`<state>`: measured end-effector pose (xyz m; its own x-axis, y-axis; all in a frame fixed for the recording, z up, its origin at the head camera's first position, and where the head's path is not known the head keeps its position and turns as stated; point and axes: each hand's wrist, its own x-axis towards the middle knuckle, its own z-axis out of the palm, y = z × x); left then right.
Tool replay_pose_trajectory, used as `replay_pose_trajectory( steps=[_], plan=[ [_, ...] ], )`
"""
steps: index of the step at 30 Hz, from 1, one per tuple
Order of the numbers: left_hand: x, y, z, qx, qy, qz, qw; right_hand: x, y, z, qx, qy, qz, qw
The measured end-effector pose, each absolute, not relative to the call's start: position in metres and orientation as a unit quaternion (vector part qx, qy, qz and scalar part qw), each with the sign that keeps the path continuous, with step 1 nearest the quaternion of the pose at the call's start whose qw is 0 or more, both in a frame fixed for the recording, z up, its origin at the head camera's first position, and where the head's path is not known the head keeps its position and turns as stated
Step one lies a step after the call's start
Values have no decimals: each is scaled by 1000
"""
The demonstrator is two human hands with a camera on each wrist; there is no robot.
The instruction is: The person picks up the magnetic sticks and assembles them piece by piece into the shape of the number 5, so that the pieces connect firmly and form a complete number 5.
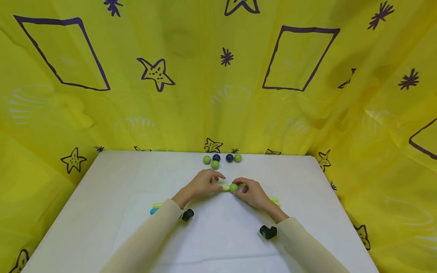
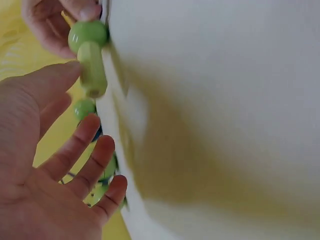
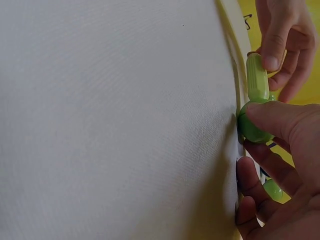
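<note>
My right hand [image 1: 252,192] pinches a glossy green ball [image 1: 233,188] between thumb and fingers. A short, ridged yellow-green stick [image 2: 92,70] joins or touches the ball and points toward my left hand [image 1: 204,182]. In the left wrist view, the left thumb lies against or very close to the stick, while the other fingers are spread and loosely bent away from it. The head view shows a gap between left thumb and index finger. Both hands are above the white table, near its middle.
At the table's [image 1: 102,197] back edge sit green balls [image 1: 215,164] and dark blue balls [image 1: 229,158]. Yellow-green sticks [image 1: 274,199] lie behind the right forearm. Beside the left forearm are a yellow-green stick [image 1: 157,205] and a blue stick [image 1: 154,211]. A yellow patterned curtain [image 1: 191,106] surrounds the table.
</note>
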<state>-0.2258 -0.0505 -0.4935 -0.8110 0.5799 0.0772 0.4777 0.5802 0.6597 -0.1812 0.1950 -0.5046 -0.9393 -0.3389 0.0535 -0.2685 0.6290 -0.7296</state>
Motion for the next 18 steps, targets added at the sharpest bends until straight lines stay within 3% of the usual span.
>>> replay_pose_trajectory(
  steps=[9, 18],
  plan=[
    [-239, -72, -488, 245, 900, 360, -11, -182, 197, -504, -174, 902, -391, 56],
    [-256, -81, -490, 173, 923, 343, -35, -180, 196, -501, -173, 897, -402, 60]
  ],
)
